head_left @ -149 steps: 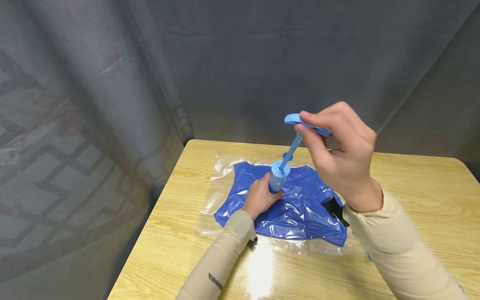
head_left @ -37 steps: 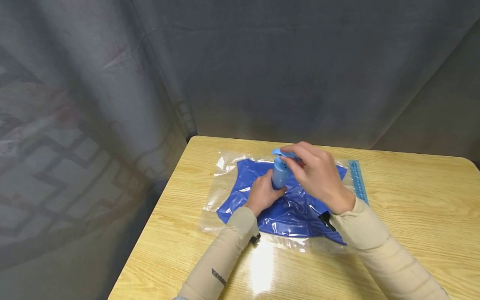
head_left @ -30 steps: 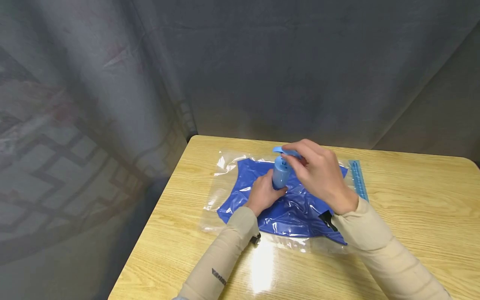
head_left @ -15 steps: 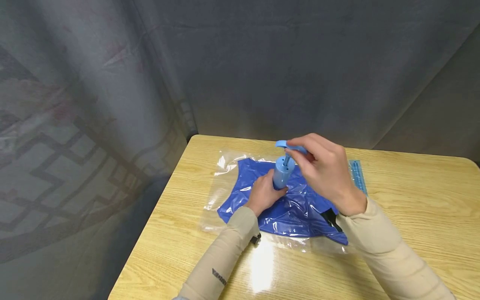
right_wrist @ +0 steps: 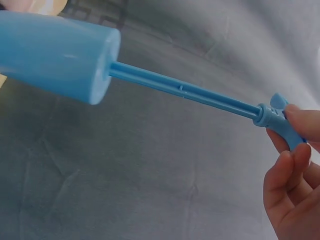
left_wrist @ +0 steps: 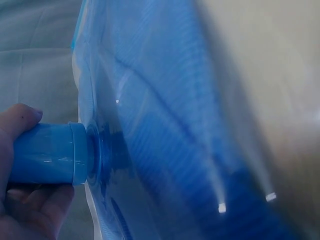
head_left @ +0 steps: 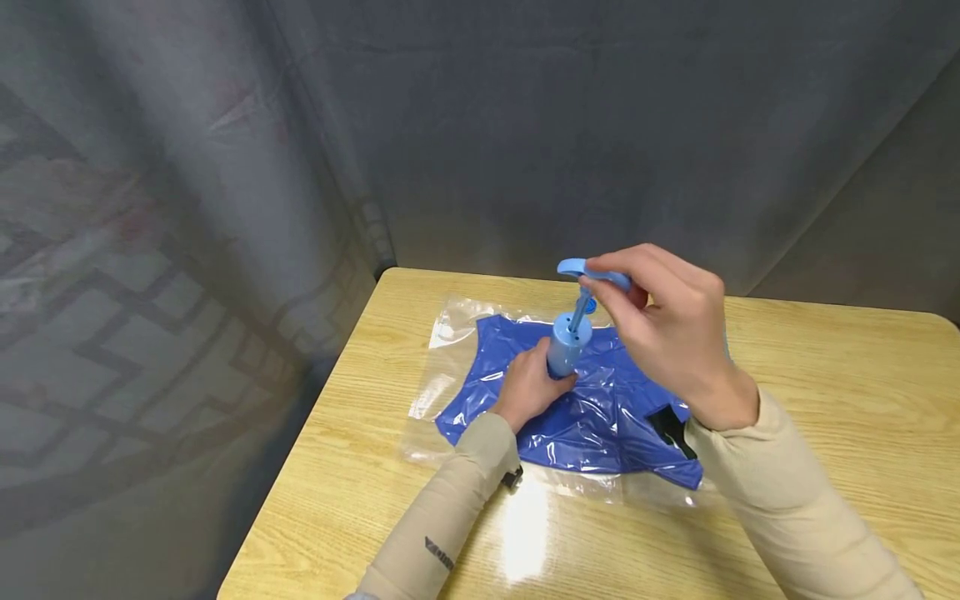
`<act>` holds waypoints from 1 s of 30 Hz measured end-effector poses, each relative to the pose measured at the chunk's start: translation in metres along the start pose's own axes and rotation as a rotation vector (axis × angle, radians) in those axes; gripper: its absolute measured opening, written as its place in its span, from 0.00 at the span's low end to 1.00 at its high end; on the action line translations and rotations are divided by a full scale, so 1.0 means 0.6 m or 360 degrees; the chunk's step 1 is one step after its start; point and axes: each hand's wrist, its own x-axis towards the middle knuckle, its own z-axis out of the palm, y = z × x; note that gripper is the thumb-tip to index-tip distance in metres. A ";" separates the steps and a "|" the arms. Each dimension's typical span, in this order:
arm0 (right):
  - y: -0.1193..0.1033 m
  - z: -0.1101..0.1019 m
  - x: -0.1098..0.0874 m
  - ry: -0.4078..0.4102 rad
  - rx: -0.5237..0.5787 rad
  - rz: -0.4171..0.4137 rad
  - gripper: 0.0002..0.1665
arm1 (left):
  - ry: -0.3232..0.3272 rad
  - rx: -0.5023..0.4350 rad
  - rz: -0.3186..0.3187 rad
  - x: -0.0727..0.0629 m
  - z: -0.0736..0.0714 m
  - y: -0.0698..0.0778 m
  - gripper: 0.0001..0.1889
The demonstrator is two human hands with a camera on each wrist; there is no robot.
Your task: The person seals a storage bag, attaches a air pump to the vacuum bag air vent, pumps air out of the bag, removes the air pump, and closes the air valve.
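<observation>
A light blue hand pump (head_left: 567,348) stands tilted on a clear plastic vacuum bag (head_left: 431,392) that holds a folded blue garment (head_left: 495,367). My left hand (head_left: 528,385) grips the pump's barrel low down. In the left wrist view the barrel's end (left_wrist: 80,154) meets the round valve (left_wrist: 100,152) of the bag. My right hand (head_left: 667,321) pinches the pump's handle (head_left: 573,267) between thumb and fingers. The plunger rod (right_wrist: 182,90) shows at length between barrel and handle in the right wrist view.
The bag lies on a wooden table (head_left: 825,392) with a grey curtain (head_left: 562,150) hanging behind it. A small round blue cap (head_left: 591,306) shows just behind the pump. Black straps (head_left: 670,429) hang at both wrists.
Over the last second my right hand has risen and moved right, drawing the handle and rod up out of the barrel. My left hand stays on the barrel.
</observation>
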 end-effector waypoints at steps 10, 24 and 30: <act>-0.014 -0.014 0.017 0.0057 0.0016 -0.0011 0.11 | -0.0003 0.0017 -0.0001 0.001 0.002 0.002 0.27; -0.014 -0.018 0.026 0.0011 -0.0014 0.0001 0.12 | -0.0034 0.0012 -0.0024 0.004 -0.002 0.004 0.28; -0.007 -0.007 0.018 0.0065 0.0071 0.0042 0.11 | -0.0030 0.0010 -0.0020 0.003 -0.002 0.005 0.28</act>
